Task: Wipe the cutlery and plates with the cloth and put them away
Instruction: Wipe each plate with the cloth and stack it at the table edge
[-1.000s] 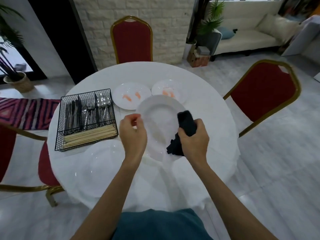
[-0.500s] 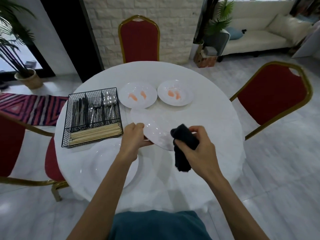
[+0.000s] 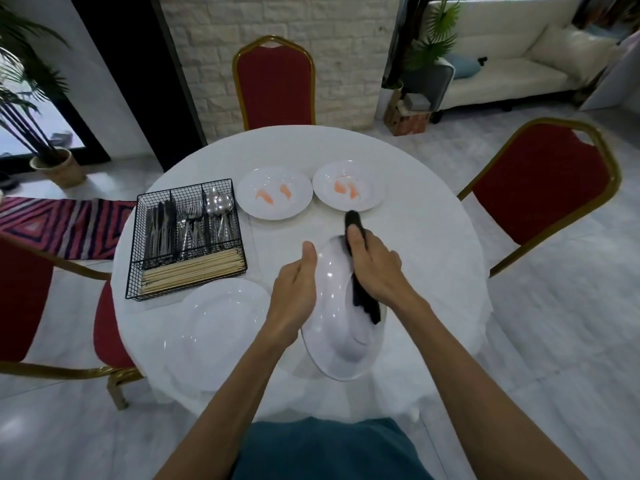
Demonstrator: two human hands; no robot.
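My left hand (image 3: pixel 294 292) grips the left rim of a white plate (image 3: pixel 337 327), which is tilted up above the table's near side. My right hand (image 3: pixel 374 268) holds a dark cloth (image 3: pixel 363 299) and presses it against the plate's face. Two white plates with orange smears lie further back, one (image 3: pixel 275 194) on the left and one (image 3: pixel 349 187) on the right. A clean white plate (image 3: pixel 221 327) lies flat at the near left. The black wire caddy (image 3: pixel 187 237) holds knives, forks, spoons and chopsticks.
The round white table (image 3: pixel 433 244) is ringed by red chairs with gold frames: one at the back (image 3: pixel 275 83), one at the right (image 3: pixel 540 188) and one at the left (image 3: pixel 20 299). A potted palm (image 3: pixel 52 161) stands at the far left.
The plate has come toward me and is tilted up on edge. My right hand has moved the cloth onto its face. My left hand has shifted along the rim.
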